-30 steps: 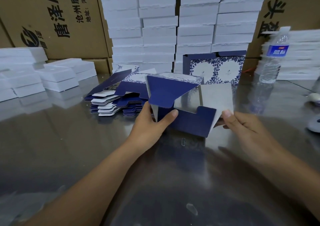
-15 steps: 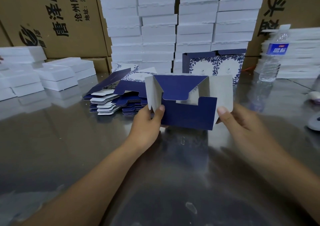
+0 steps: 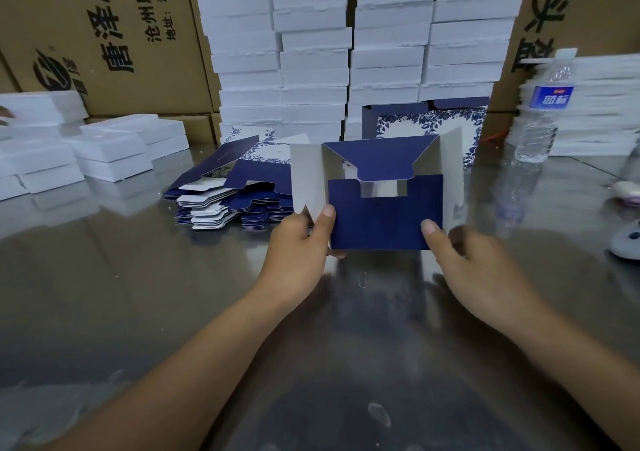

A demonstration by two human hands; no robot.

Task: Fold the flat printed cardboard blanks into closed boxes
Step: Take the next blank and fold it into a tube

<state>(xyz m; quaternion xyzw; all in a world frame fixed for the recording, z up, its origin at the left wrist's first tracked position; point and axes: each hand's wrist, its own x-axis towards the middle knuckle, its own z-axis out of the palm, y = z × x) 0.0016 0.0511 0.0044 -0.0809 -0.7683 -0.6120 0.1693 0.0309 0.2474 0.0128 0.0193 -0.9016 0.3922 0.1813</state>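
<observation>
A half-folded navy cardboard box is held upright above the steel table, its end facing me. Two blue flaps are folded over that end and two grey side flaps stick out left and right. My left hand grips its lower left edge, thumb on the blue flap. On the lower right corner, my right hand holds the box with the thumb on the front. A pile of flat navy printed blanks lies behind and to the left. One folded box with a blue floral print stands behind.
Tall stacks of white boxes rise at the back, with brown cartons behind. Low white box stacks sit left, more white stacks far right. A water bottle stands at right. The reflective steel table stretches toward me.
The box was turned upright and raised so its end faces me. The upper blue flap folded down over the lower one, and both thumbs shifted onto the front face.
</observation>
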